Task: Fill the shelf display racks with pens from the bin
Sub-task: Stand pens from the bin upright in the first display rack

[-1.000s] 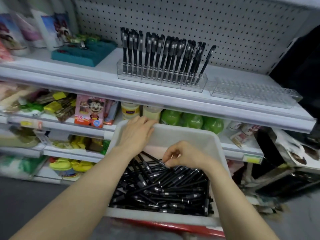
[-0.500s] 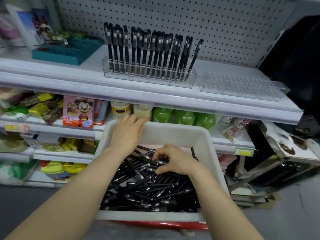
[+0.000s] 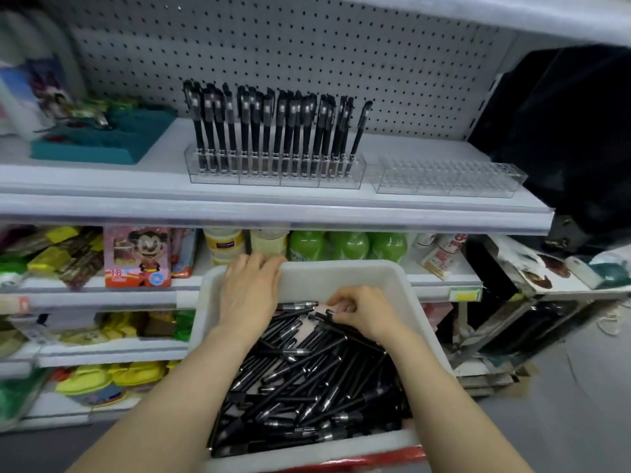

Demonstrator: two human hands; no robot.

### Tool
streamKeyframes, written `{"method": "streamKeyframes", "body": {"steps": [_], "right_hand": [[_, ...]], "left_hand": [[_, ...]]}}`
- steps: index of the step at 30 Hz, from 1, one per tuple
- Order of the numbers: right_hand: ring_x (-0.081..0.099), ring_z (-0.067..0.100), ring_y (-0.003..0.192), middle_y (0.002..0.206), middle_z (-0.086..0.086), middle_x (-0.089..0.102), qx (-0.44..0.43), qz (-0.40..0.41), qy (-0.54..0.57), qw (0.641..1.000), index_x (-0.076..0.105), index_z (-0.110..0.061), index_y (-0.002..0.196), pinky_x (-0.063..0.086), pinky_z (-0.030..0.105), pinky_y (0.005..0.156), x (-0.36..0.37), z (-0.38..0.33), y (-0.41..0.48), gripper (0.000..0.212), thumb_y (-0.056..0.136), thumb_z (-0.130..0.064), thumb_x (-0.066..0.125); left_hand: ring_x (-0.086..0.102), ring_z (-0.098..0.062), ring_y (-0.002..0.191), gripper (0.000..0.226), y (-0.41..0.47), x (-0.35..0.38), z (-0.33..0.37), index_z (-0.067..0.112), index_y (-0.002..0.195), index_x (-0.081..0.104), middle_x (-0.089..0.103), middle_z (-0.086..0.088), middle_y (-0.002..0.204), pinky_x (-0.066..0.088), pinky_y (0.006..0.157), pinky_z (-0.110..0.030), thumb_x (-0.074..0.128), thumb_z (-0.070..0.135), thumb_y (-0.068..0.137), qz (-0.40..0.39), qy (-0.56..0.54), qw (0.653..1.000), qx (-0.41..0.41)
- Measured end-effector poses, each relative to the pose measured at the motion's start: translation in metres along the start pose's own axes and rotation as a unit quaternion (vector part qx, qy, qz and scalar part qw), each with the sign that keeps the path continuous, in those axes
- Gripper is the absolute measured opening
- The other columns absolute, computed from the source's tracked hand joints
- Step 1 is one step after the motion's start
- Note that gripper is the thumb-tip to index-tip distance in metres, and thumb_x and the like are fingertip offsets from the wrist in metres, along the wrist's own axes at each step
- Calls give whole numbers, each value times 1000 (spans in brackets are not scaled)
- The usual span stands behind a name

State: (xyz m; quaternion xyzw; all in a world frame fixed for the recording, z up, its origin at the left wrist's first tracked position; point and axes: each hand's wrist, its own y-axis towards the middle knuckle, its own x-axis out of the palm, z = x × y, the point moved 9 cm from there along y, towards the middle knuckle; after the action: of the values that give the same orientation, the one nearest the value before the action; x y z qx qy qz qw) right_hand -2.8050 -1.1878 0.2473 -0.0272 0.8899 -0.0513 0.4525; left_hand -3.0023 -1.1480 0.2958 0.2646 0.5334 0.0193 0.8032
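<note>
In the white bin [image 3: 345, 276] below the shelf [image 3: 273, 210], I see loose black pens [image 3: 307, 380] lying flat in a jumble, most long axes running diagonally from near left to far right. The left hand [image 3: 249, 295] curls over the bin's far rim, gripping it. The right hand [image 3: 367, 314] pinches pen ends at the heap's far end. Above, the filled rack [image 3: 273, 174] stands pens upright, clips up, with the empty rack [image 3: 444, 180] just beside it.
</note>
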Motion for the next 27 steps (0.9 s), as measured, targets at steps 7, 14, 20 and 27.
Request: {"method": "streamKeyframes", "body": {"steps": [7,14,20,27], "right_hand": [[61,9,87,97,-3,71,-13,24,59,998,72,-15,104,45,24,81,-36,-14,6,16,92,-21,64],[70,30,86,93,12,72,-92,-11,221,971,59,-18,100,61,35,68,-123,-79,30,7,99,-21,53],[71,21,79,93,23,70,-163,76,322,930,54,-7,105,59,35,84,-210,-111,58,11,95,-4,58],[70,15,87,89,-3,71,-181,273,271,905,67,-25,98,58,29,84,-289,-118,78,11,89,-19,69]], "left_hand": [[52,-26,102,36,7,-2,7,23,122,63,63,-3,106,41,88,-41,41,40,99,-47,36,998,-8],[60,-25,99,41,54,-34,35,22,108,68,63,-2,103,50,72,-35,38,48,99,-75,99,992,10],[47,-23,121,40,112,-80,75,16,136,51,50,-3,133,47,92,-39,51,30,99,21,54,998,38],[41,-28,125,50,157,-62,68,13,142,44,46,-8,138,42,102,-42,54,31,97,6,86,995,48]]}}
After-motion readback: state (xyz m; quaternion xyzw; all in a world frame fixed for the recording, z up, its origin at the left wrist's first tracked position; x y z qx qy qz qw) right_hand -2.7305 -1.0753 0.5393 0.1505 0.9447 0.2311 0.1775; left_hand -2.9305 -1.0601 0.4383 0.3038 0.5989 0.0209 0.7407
